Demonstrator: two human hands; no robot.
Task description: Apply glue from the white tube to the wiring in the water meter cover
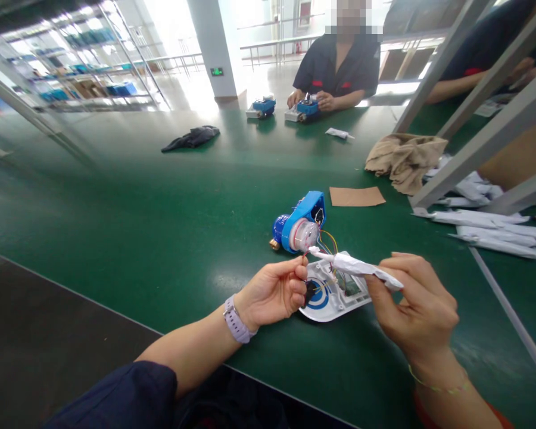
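My right hand (pixel 415 304) is closed around the tail of a white squeeze tube (pixel 357 266), its nozzle pointing left. My left hand (pixel 279 289) pinches a thin red wire (pixel 305 254) close to the nozzle tip, where a white blob shows. Just beyond the hands lies a blue water meter (pixel 311 205) with a clear round dial, a brass pipe end and an open blue housing. Coloured wires (pixel 330 236) run from it to an upturned white cover (pixel 328 313), which holds a circuit board and a blue ring. My left fingers partly hide the cover's edge.
A brown card (pixel 357 196) lies behind the meter. To the right are a beige cloth (pixel 402 158), several white tubes (pixel 486 223) and grey metal posts (pixel 464 89). A dark cloth (pixel 192 138) lies far left. Across the green table (pixel 161 214), a co-worker (pixel 337 68) handles another meter (pixel 308 109).
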